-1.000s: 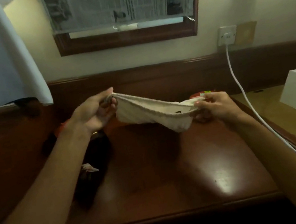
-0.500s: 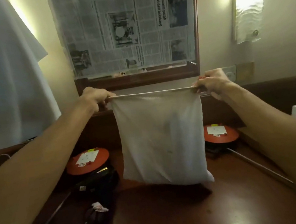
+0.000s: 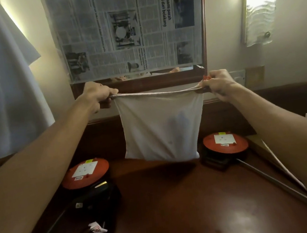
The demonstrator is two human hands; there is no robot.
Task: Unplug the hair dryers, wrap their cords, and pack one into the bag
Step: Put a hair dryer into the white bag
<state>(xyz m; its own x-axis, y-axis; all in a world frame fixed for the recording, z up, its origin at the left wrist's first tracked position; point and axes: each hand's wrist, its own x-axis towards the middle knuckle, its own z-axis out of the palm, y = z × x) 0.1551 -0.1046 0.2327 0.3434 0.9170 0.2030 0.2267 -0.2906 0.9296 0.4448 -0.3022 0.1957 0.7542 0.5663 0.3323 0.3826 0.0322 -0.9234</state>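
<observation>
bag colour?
White, plain cloth; the bag shows best in the head view, stretched between both hands.

Both your arms reach forward and up, bare to short pale sleeves near the elbows. Your left hand [image 3: 98, 94] is fisted, its fingers [image 3: 112, 93] pinching the bag [image 3: 160, 127] at its top left corner. Your right hand [image 3: 218, 84] pinches the top right corner, knuckles up.
</observation>
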